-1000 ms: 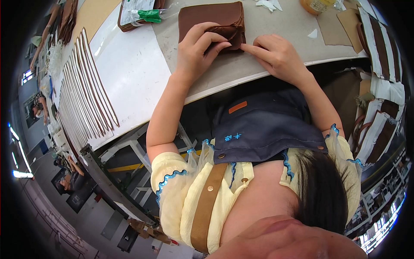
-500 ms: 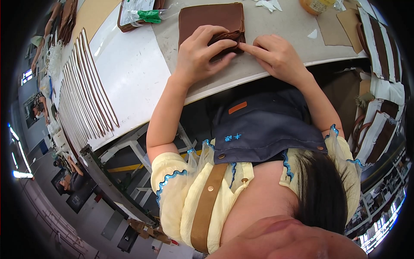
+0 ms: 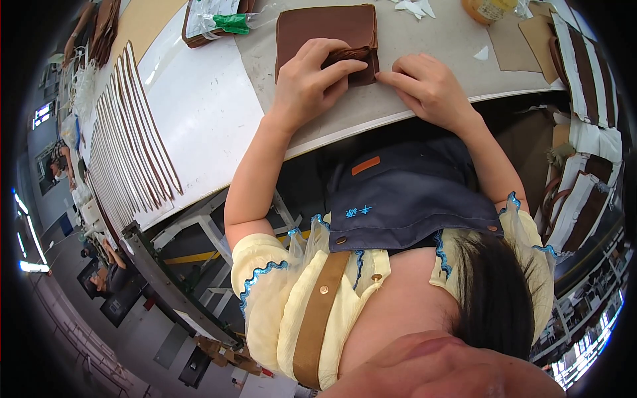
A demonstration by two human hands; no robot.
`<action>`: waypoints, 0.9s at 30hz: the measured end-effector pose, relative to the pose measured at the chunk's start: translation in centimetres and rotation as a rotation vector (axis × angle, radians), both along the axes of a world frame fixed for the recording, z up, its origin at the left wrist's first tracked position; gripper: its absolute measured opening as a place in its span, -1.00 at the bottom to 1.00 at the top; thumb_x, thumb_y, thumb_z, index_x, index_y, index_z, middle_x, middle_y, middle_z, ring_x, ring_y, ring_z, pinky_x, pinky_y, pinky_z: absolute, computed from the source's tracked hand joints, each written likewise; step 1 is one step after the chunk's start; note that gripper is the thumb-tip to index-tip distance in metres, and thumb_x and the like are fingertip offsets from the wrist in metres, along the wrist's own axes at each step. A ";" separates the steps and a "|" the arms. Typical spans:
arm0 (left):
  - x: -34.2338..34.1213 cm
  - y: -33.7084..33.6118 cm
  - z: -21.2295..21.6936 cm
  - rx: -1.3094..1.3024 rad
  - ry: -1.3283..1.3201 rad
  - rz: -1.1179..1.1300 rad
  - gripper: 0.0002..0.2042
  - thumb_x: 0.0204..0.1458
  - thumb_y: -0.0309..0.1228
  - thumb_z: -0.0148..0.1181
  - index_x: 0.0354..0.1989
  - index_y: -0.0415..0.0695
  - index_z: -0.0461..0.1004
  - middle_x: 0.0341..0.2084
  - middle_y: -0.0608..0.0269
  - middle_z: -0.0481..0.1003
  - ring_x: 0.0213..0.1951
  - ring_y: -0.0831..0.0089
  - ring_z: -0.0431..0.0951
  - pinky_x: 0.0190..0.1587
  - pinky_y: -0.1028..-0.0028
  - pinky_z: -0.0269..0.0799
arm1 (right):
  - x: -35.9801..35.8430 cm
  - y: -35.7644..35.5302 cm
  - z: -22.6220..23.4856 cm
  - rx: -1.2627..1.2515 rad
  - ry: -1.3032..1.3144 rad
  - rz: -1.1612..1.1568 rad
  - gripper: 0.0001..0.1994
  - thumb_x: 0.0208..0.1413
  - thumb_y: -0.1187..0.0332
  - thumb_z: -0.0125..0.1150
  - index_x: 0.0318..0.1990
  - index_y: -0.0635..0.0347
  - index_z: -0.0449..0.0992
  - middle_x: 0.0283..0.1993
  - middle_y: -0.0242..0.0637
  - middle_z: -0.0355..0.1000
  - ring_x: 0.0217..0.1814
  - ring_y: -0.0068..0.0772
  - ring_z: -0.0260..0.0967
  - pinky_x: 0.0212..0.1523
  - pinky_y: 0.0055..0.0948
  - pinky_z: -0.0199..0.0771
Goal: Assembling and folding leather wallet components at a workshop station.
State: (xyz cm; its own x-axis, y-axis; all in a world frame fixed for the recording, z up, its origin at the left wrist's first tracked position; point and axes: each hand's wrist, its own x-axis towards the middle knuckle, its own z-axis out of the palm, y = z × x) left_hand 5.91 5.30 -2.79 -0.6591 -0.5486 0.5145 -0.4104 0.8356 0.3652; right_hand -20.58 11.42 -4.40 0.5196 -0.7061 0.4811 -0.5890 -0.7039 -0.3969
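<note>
A stack of brown leather pieces, squarish in outline, lies at the table's near edge. My left hand rests on its near left part and is closed on the raised near edges of the upper pieces, bunching them up. Under the lifted edges a lower brown piece shows at the near right corner. My right hand is just right of that corner, its index finger stretched out with the tip at the leather's edge. Its other fingers are curled, and nothing shows in its grasp.
Left on the table lie many thin brown strips in a row. Behind them, a bundle with a green wrapper sits near white scraps. A jar of yellowish content and cardboard are at the back right.
My right index finger has drawn slightly right, from under the lifted edges to the stack's corner. My left fingers have curled in closer, and more of the lower piece shows.
</note>
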 end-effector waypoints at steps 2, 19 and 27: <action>-0.1 0.1 0.3 0.002 -0.030 0.008 -0.66 -0.06 -0.56 0.45 -0.09 0.10 0.76 -0.06 0.28 0.60 -0.04 0.22 0.64 -0.06 0.30 0.65 | 0.0 0.0 0.0 0.000 -0.001 0.004 -0.74 0.08 0.49 0.36 -0.05 0.12 0.63 -0.23 -0.30 0.45 -0.17 -0.20 0.50 -0.10 -0.24 0.50; -0.4 0.0 -0.1 -0.025 0.081 0.026 -0.78 0.00 -0.52 0.49 -0.18 -0.05 0.63 -0.10 0.24 0.60 -0.07 0.19 0.66 -0.09 0.28 0.65 | -0.1 -0.1 0.0 0.000 0.007 0.017 -0.69 0.04 0.51 0.38 -0.02 0.11 0.64 -0.22 -0.30 0.46 -0.17 -0.20 0.50 -0.10 -0.24 0.50; -0.3 0.3 0.1 0.010 0.006 0.016 -0.63 -0.03 -0.65 0.38 -0.04 0.03 0.71 -0.02 0.20 0.62 0.01 0.14 0.65 0.00 0.26 0.64 | -0.1 -0.1 -0.1 -0.012 0.013 0.017 -0.73 0.06 0.50 0.36 -0.05 0.12 0.64 -0.24 -0.30 0.45 -0.17 -0.21 0.49 -0.11 -0.24 0.49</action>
State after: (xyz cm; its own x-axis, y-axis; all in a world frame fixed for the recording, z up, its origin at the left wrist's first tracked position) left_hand 5.60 5.55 -2.70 -0.6473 -0.5641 0.5127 -0.4213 0.8252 0.3762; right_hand -20.68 11.34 -4.45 0.5376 -0.6914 0.4826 -0.5819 -0.7184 -0.3811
